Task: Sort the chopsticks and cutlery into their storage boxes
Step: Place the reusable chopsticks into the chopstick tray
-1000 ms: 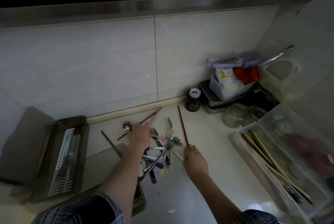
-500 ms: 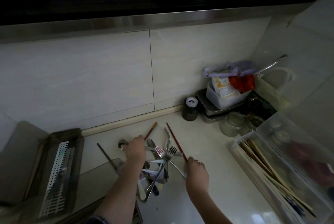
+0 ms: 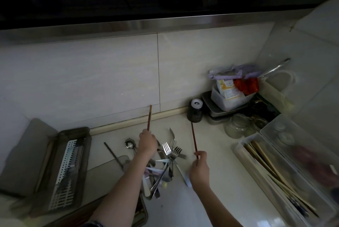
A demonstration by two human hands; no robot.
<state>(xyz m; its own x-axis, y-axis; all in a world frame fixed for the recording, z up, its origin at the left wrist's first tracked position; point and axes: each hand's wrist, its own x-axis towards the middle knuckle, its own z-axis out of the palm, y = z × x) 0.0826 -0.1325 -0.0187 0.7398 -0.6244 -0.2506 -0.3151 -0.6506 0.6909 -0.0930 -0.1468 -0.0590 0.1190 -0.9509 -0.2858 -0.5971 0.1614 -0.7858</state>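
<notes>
Each hand pinches one red chopstick, tips pointing away: left hand (image 3: 147, 143), right hand (image 3: 199, 169). The clear box (image 3: 244, 150) lies to the right, nearer the right hand.

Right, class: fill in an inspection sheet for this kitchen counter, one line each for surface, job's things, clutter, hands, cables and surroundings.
Surface: pale counter, dimly lit.
Job's things: two red chopsticks, one in the left hand, one in the right; cutlery pile with forks between the hands; clear box of chopsticks at right; perforated metal box at left.
Clutter: dark jar, glass jars, tub of packets in the corner.
Hands: left hand grips its chopstick; right hand pinches its chopstick in its fingers.
Cables: nothing seen.
Surroundings: tiled wall.
</notes>
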